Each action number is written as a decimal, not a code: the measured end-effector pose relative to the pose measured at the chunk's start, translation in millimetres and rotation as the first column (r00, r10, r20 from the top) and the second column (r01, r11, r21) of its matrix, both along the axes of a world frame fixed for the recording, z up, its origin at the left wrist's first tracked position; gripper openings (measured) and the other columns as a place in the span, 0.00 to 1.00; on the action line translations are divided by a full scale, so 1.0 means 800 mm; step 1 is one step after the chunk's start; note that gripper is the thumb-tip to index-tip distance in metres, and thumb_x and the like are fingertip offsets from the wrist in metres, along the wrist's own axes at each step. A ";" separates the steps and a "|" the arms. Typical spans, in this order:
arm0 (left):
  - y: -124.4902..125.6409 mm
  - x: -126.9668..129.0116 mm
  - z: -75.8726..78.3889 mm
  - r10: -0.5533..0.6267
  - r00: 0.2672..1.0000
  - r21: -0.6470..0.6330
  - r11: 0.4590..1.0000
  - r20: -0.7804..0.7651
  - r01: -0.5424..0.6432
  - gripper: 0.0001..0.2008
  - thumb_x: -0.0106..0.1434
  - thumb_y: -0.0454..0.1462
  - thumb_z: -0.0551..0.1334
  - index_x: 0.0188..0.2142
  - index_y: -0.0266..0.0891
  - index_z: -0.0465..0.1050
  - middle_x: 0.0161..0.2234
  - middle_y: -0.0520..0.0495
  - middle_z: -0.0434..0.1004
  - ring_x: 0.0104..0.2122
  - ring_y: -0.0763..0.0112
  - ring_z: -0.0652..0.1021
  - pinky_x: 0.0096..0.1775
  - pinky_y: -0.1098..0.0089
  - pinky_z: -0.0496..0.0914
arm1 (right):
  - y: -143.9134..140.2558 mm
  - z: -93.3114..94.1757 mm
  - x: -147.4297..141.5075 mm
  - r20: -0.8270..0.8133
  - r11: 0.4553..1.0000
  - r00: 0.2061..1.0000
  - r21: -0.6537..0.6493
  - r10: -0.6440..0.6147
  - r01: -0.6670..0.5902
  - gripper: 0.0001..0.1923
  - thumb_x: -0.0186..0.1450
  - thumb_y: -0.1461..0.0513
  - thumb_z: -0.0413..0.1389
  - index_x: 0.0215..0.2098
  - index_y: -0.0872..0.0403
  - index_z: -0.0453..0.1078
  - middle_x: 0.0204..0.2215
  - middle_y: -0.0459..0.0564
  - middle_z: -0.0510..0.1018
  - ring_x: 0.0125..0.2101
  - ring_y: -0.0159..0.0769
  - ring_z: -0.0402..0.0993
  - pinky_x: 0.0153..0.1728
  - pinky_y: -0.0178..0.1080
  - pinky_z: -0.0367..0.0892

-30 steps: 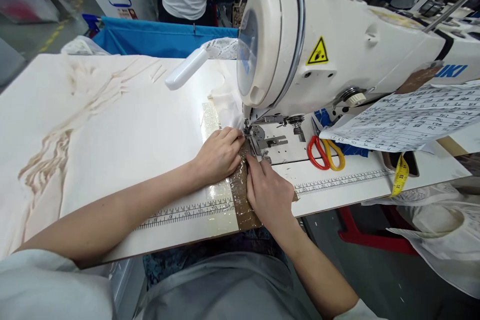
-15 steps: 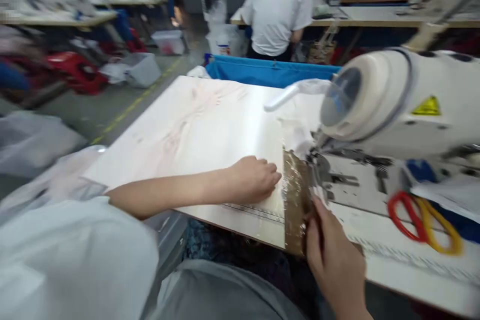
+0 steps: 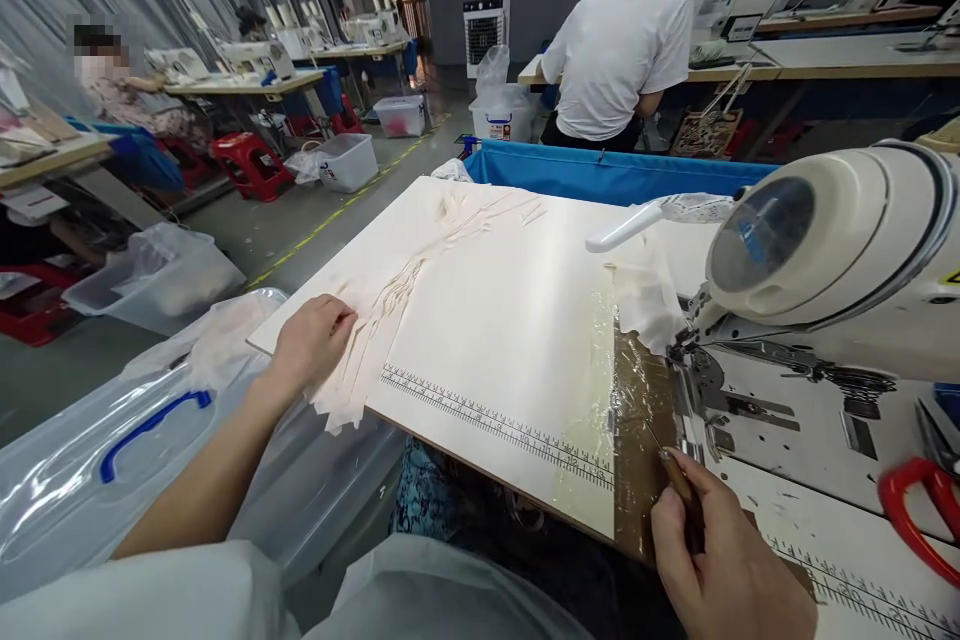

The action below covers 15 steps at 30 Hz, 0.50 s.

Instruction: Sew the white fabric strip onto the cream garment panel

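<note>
My left hand (image 3: pixel 313 338) is at the left side of the white table (image 3: pixel 517 290), its fingers pinched together at the edge of a layered row of pale pink fabric pieces (image 3: pixel 394 295). My right hand (image 3: pixel 731 545) is closed around the wooden handle of an awl (image 3: pixel 681 488); its thin metal point reaches over a brown taped strip (image 3: pixel 643 420) on the table. Just beyond, the sewing machine (image 3: pixel 795 230) stands at the right. A white fabric piece (image 3: pixel 649 295) lies by its needle area, which is partly hidden.
Red-handled scissors (image 3: pixel 919 500) lie at the right edge. A ruler scale (image 3: pixel 495 425) runs along the table's front. A blue cloth bin (image 3: pixel 600 170) borders the far side, and a clear plastic box with a blue handle (image 3: pixel 157 430) stands at left. A person in white (image 3: pixel 622 60) sits ahead.
My left hand has moved left from beside the brown strip to the pale fabric pieces. My right hand still sits at the strip, and the awl now shows clearly. The view has swung left.
</note>
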<state>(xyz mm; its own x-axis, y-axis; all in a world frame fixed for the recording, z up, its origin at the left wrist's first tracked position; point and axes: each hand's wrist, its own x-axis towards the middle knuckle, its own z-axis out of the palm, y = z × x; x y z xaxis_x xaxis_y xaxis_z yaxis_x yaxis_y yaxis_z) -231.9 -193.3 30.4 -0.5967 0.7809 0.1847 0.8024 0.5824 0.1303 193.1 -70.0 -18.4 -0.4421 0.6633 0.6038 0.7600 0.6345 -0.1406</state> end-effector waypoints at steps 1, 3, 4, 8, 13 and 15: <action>-0.001 -0.002 0.001 -0.006 1.000 -0.013 1.000 0.014 0.007 0.16 0.64 0.45 0.48 0.32 0.41 0.70 0.38 0.40 0.79 0.41 0.54 0.78 0.41 0.59 0.71 | 0.000 0.001 0.000 -0.002 1.000 1.000 0.012 0.011 -0.011 0.17 0.73 0.60 0.46 0.48 0.61 0.73 0.30 0.58 0.84 0.19 0.37 0.78 0.16 0.35 0.61; -0.002 -0.002 0.008 -0.009 0.999 -0.025 1.000 0.043 0.011 0.16 0.64 0.45 0.48 0.32 0.41 0.71 0.39 0.41 0.80 0.42 0.54 0.78 0.41 0.59 0.71 | 0.000 0.002 0.002 -0.025 1.000 1.000 -0.014 0.015 -0.015 0.18 0.72 0.59 0.46 0.47 0.61 0.73 0.29 0.57 0.84 0.19 0.37 0.78 0.16 0.34 0.62; -0.002 -0.002 0.013 -0.011 0.999 -0.014 1.000 0.041 0.012 0.16 0.63 0.45 0.48 0.32 0.42 0.71 0.41 0.41 0.80 0.43 0.53 0.78 0.42 0.59 0.70 | 0.000 0.002 0.004 -0.053 0.998 0.999 -0.059 -0.003 0.000 0.18 0.72 0.57 0.46 0.47 0.61 0.73 0.28 0.56 0.83 0.18 0.37 0.77 0.16 0.34 0.62; 0.010 0.018 0.032 -0.036 0.999 0.107 0.994 0.002 0.036 0.15 0.65 0.45 0.48 0.34 0.42 0.69 0.39 0.42 0.80 0.41 0.56 0.78 0.41 0.61 0.70 | -0.004 0.008 0.009 -0.304 0.894 0.942 -0.449 -0.145 -0.008 0.18 0.68 0.50 0.53 0.41 0.56 0.74 0.27 0.54 0.83 0.22 0.38 0.79 0.19 0.33 0.69; 0.056 0.104 0.031 -0.499 0.833 0.143 0.867 0.241 0.478 0.13 0.71 0.43 0.47 0.40 0.42 0.67 0.32 0.49 0.79 0.29 0.67 0.78 0.33 0.68 0.70 | 0.003 0.038 -0.030 -0.643 0.404 0.722 -0.749 -0.255 -0.525 0.26 0.71 0.46 0.51 0.61 0.52 0.65 0.38 0.53 0.82 0.31 0.37 0.81 0.29 0.37 0.76; 0.077 0.155 0.023 -0.694 0.658 0.096 0.706 0.291 0.702 0.12 0.72 0.39 0.46 0.42 0.41 0.67 0.33 0.49 0.80 0.30 0.68 0.79 0.31 0.70 0.70 | 0.016 0.046 -0.055 -0.682 0.211 0.677 -0.730 -0.275 -0.650 0.30 0.70 0.46 0.53 0.65 0.49 0.60 0.48 0.56 0.80 0.39 0.40 0.82 0.38 0.43 0.79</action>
<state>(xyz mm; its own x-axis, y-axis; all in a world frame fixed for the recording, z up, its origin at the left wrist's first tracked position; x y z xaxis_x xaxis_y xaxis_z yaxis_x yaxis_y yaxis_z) -107.6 -132.0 48.5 0.1047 0.9915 0.0773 0.9015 -0.1275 0.4136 149.1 -57.2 18.0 -0.5222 0.8280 -0.2041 0.0538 -0.2069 -0.9769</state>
